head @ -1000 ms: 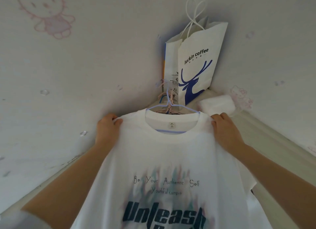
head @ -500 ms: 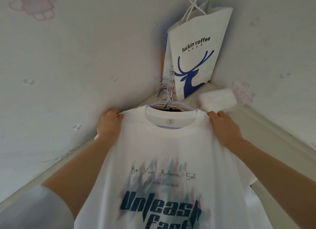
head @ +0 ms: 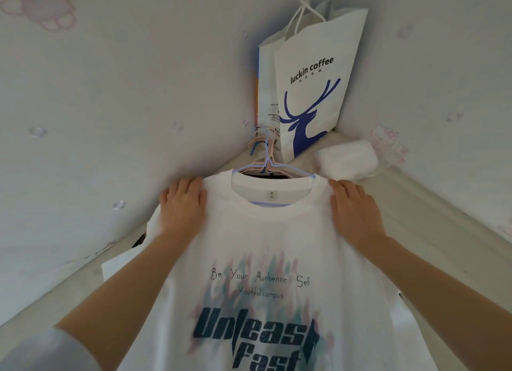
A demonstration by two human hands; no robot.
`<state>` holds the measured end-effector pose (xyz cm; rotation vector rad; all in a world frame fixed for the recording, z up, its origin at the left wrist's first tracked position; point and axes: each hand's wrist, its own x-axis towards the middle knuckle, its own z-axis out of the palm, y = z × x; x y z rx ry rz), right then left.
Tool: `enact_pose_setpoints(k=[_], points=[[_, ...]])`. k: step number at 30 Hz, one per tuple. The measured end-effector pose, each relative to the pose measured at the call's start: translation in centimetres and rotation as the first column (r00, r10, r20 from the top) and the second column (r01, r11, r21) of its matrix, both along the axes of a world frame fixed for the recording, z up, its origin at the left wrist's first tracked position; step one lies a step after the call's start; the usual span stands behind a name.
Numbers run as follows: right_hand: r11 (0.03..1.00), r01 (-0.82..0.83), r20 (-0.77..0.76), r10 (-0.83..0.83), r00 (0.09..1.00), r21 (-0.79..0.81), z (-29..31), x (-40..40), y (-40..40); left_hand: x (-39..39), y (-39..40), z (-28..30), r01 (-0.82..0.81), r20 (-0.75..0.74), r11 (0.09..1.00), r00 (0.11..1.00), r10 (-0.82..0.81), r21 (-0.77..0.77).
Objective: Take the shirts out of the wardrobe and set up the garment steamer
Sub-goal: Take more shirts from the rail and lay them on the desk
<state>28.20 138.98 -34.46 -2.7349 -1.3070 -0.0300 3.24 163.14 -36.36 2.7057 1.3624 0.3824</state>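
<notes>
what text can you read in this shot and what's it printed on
"luckin coffee": paper bag, with small unreadable characters under it.
"Be Your Authentic Self", "Youthful campus", "Unleash Fast": white shirt front.
"2XL": neck tag; its other print too small.
Fine print on the bag's side panel: too small to read.

The shirt (head: pixel 266 246) hangs on a hanger (head: pixel 273 168), a hand at each shoulder: left hand (head: pixel 182 204), right hand (head: pixel 353 208). Behind it stands a paper bag (head: pixel 313 88), with a folded cloth (head: pixel 346 160) to the bag's right.

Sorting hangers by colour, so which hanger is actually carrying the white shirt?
The pale blue hanger, whose wire runs through the white shirt neckline; the pink hangers sit bunched behind it.
</notes>
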Motion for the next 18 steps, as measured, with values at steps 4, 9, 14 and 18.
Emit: enact_pose_setpoints(k=[4, 9, 14, 18], points=[[0.998, -0.013, -0.061, 0.009, 0.998, -0.068, -0.2, -0.9, -1.0, 0.0, -2.3, -0.4, 0.062, -0.107, 0.996, 0.992, -0.069, -0.068], [0.987, -0.004, -0.089, -0.011, 0.996, -0.16, -0.3, -1.9, -2.2, -0.2, -4.9, -0.4, 0.052, -0.206, 0.986, 0.975, -0.084, -0.158], [0.98, 0.005, -0.083, -0.022, 0.996, -0.197, 0.7, -4.4, -4.6, -0.9, -6.9, 0.9, 0.065, -0.223, 0.971, 0.968, -0.118, -0.231], [0.967, 0.011, -0.181, -0.059, 0.982, -0.254, 1.2, -7.3, -7.2, -3.2, -9.1, 1.8, 0.087, -0.256, 0.954, 0.953, -0.164, -0.288]])
